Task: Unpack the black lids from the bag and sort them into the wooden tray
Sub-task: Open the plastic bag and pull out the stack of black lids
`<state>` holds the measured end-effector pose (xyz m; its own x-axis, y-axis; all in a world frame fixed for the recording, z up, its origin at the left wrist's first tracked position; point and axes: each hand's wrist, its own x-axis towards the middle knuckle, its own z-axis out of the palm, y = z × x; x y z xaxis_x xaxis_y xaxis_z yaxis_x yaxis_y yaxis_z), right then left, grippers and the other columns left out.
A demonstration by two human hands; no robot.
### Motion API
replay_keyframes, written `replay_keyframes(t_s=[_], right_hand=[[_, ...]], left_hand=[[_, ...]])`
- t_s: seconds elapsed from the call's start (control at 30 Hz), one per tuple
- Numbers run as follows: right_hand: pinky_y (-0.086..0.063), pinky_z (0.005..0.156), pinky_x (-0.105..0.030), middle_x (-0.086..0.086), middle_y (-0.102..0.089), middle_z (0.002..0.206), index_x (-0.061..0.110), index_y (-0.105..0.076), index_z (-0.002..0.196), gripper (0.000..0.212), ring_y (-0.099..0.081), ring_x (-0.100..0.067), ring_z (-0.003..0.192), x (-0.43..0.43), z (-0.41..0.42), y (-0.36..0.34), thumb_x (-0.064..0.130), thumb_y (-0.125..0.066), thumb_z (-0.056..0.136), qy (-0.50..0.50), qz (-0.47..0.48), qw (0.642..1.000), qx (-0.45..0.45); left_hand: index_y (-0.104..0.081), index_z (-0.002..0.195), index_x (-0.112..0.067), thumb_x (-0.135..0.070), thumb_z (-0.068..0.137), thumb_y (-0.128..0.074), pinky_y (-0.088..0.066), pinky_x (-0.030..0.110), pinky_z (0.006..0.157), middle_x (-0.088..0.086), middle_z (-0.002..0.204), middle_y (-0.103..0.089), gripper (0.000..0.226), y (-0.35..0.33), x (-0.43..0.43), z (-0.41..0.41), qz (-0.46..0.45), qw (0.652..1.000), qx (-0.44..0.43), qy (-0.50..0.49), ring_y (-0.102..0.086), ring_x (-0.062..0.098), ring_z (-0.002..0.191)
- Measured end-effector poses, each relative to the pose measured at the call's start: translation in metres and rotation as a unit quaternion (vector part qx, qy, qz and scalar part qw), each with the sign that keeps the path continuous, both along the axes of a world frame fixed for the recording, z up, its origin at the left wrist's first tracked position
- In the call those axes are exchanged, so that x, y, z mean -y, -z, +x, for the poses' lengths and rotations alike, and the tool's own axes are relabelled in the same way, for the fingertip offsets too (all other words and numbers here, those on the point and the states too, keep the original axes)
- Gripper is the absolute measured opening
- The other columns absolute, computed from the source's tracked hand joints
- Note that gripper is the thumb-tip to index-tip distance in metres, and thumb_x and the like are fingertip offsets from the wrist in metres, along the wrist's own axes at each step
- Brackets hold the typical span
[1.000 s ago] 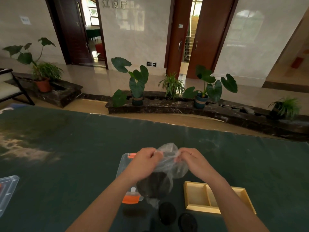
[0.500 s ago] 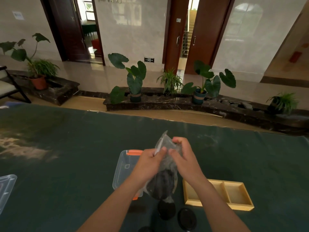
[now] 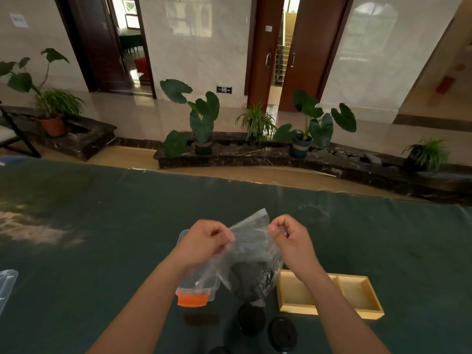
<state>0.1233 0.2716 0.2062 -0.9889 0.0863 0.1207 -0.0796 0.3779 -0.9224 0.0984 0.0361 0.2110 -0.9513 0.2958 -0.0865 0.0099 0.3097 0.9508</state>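
Dark green cloth covers the surface (image 3: 89,238) at which we work, and we read the scene from its near edge outward. Nearest us lie two loose round black plastic lids (image 3: 251,319), side by side on the cloth, with part of a third at the bottom edge. Just beyond them to the right sits the shallow two-compartment wooden tray (image 3: 367,314), both compartments bare; to the left, a clear plastic box with an orange clasp (image 3: 192,299). Above these we hold a crumpled transparent plastic bag (image 3: 251,254), its dark load of black lids (image 3: 249,279) sagging at the bottom, its mouth uppermost. Our left hand (image 3: 204,242) and right hand (image 3: 293,238) each pinch one side of that mouth, fingers pressed together on the film, held apart. The bag's long axis runs downward from both grips, so the lids hang below, about equally near either hand; the tray lies nearer the right. Farther off, potted plants line a dark stone ledge (image 3: 242,159) before marble walls and wooden doors.
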Motion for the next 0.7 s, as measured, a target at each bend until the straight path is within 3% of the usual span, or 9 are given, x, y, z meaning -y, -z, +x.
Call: replay_keyframes(t_s=[0.07,0.13,0.2,0.23,0.3,0.37,0.47,0.6,0.7], right_hand=[[-0.049,0.072,-0.032,-0.011,-0.063,0.083,0.02,-0.064,0.088,0.013,-0.053,-0.002,0.07,-0.004,-0.003,0.004,0.019,-0.064,0.101,0.019,0.008,1.0,-0.005],[-0.048,0.092,-0.037,0.011,-0.064,0.1,0.031,-0.064,0.098,0.004,-0.057,-0.002,0.099,-0.005,-0.004,0.008,0.029,-0.063,0.101,0.012,0.062,0.998,0.017],[-0.037,0.106,-0.039,0.02,-0.056,0.122,0.039,-0.059,0.112,0.012,-0.047,-0.007,0.124,-0.001,-0.001,0.011,0.037,-0.061,0.1,0.027,0.138,0.99,0.01],[-0.038,0.104,-0.038,0.017,-0.057,0.122,0.036,-0.059,0.111,0.012,-0.048,-0.008,0.121,0.003,0.003,0.01,0.038,-0.062,0.099,0.05,0.141,0.989,-0.007],[-0.052,0.084,-0.039,0.002,-0.065,0.096,0.023,-0.061,0.093,0.018,-0.061,-0.012,0.091,0.01,0.014,0.001,0.04,-0.066,0.096,0.064,0.067,0.996,-0.009],[-0.054,0.071,-0.038,-0.011,-0.07,0.08,0.013,-0.064,0.084,0.036,-0.065,-0.013,0.07,0.018,0.024,-0.003,0.048,-0.073,0.09,-0.026,0.005,0.997,0.077],[-0.054,0.068,-0.033,-0.007,-0.075,0.081,0.013,-0.07,0.088,0.044,-0.067,-0.009,0.07,0.027,0.032,0.005,0.051,-0.086,0.073,-0.148,0.041,0.975,0.158],[-0.06,0.072,-0.037,-0.005,-0.078,0.084,0.015,-0.075,0.094,0.018,-0.07,-0.013,0.073,0.027,0.037,0.015,0.03,-0.082,0.087,-0.176,0.033,0.971,0.157],[-0.061,0.069,-0.035,-0.011,-0.079,0.084,0.001,-0.067,0.091,0.024,-0.075,-0.018,0.072,0.022,0.042,0.017,0.022,-0.078,0.092,-0.167,0.023,0.968,0.183]], left_hand=[[-0.075,0.089,0.001,-0.007,0.095,-0.067,-0.047,0.025,0.056,0.012,0.076,-0.07,0.012,-0.005,0.0,0.009,0.146,0.979,0.12,0.071,-0.059,0.015,0.058],[-0.071,0.083,0.0,-0.004,0.09,-0.072,-0.043,0.022,0.049,0.011,0.069,-0.067,0.008,-0.002,-0.007,0.013,0.175,0.972,0.139,0.071,-0.055,0.014,0.051],[-0.065,0.076,-0.005,-0.005,0.083,-0.077,-0.039,0.02,0.043,0.01,0.064,-0.063,0.013,0.003,-0.019,0.015,0.196,0.969,0.152,0.017,-0.052,0.012,0.046],[-0.064,0.075,-0.006,-0.008,0.08,-0.078,-0.039,0.02,0.042,0.01,0.064,-0.062,0.015,0.005,-0.024,0.017,0.209,0.965,0.159,0.0,-0.052,0.012,0.046],[-0.063,0.074,-0.008,-0.006,0.085,-0.075,-0.037,0.021,0.043,0.008,0.063,-0.061,0.016,0.01,-0.032,0.02,0.225,0.96,0.167,-0.024,-0.051,0.011,0.048],[-0.063,0.076,-0.009,-0.002,0.091,-0.069,-0.037,0.022,0.044,0.007,0.064,-0.061,0.018,0.015,-0.039,0.025,0.246,0.952,0.178,-0.043,-0.051,0.012,0.049],[-0.067,0.075,-0.008,-0.001,0.091,-0.068,-0.051,0.028,0.052,0.012,0.071,-0.066,0.018,0.018,-0.05,0.034,0.283,0.936,0.2,-0.064,-0.062,0.019,0.06],[-0.061,0.074,-0.005,-0.006,0.089,-0.072,-0.053,0.027,0.046,0.012,0.066,-0.064,0.018,0.025,-0.054,0.044,0.305,0.923,0.221,-0.077,-0.062,0.019,0.055],[-0.061,0.078,-0.009,-0.013,0.093,-0.07,-0.045,0.024,0.048,0.008,0.063,-0.062,0.018,0.034,-0.048,0.046,0.284,0.93,0.222,-0.067,-0.054,0.016,0.053]])
